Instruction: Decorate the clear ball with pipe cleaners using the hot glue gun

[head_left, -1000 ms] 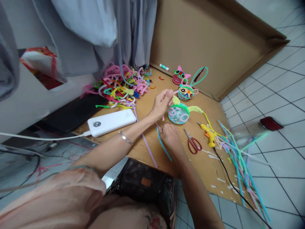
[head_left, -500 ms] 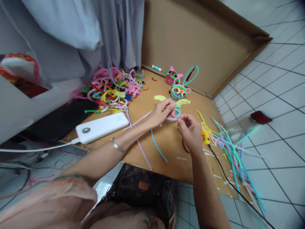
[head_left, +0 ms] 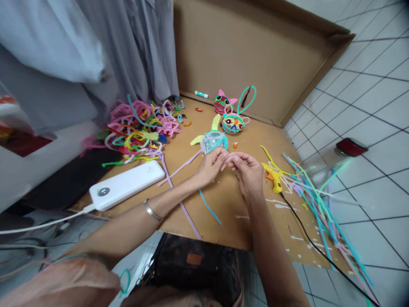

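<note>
My left hand (head_left: 211, 166) and my right hand (head_left: 249, 171) are close together above the middle of the table, each with fingertips pinched. Between them stretches a short pale pink pipe cleaner (head_left: 230, 157), its ends hidden in the fingers. Just behind my left hand lies a round clear-and-teal craft ball (head_left: 214, 141) with two fuzzy yellow ear shapes. Two finished-looking animal heads stand farther back: one with teal trim and round pink ears (head_left: 232, 124), one red and green with pointed pink ears (head_left: 221, 104). A yellow glue gun (head_left: 275, 178) lies right of my right hand.
A heap of colourful pipe cleaners (head_left: 140, 128) covers the back left, near a white power bank (head_left: 126, 184) with a cable. Long pastel pipe cleaners (head_left: 322, 213) overhang the right edge. A cardboard wall (head_left: 230, 55) closes off the back. A glue stick (head_left: 201, 94) lies beside it.
The yellow-eared ball, earlier right at my hands, now lies behind my left hand with its ears turned left. My hands have drawn together on the pink pipe cleaner. The view has shifted slightly.
</note>
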`<control>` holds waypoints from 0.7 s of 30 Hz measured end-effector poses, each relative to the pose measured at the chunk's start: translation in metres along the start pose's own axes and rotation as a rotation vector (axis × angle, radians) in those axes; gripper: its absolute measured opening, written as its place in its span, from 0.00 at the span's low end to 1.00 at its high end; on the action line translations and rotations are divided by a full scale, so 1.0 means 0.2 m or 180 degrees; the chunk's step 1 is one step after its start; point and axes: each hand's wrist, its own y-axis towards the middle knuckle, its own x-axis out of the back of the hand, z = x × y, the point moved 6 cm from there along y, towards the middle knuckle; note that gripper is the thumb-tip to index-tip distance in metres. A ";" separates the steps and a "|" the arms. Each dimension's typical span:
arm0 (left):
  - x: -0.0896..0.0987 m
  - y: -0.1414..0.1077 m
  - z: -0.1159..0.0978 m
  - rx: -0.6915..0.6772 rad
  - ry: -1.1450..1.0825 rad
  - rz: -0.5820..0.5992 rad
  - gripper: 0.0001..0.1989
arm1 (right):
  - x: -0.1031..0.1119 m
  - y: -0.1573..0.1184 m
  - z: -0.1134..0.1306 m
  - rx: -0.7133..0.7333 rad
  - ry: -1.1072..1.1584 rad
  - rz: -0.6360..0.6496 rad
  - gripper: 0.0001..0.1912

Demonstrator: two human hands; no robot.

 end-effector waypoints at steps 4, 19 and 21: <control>-0.01 -0.01 0.03 0.0009 0.0078 0.0054 0.23 | 0.00 -0.01 -0.01 -0.0038 0.0125 -0.0028 0.14; -0.05 0.00 0.01 0.0001 0.0691 0.0379 0.19 | 0.03 0.01 -0.05 0.0189 -0.0084 0.0174 0.17; -0.06 0.00 0.00 0.0000 0.0870 0.0570 0.19 | 0.04 0.01 -0.05 0.0363 -0.0145 0.0169 0.16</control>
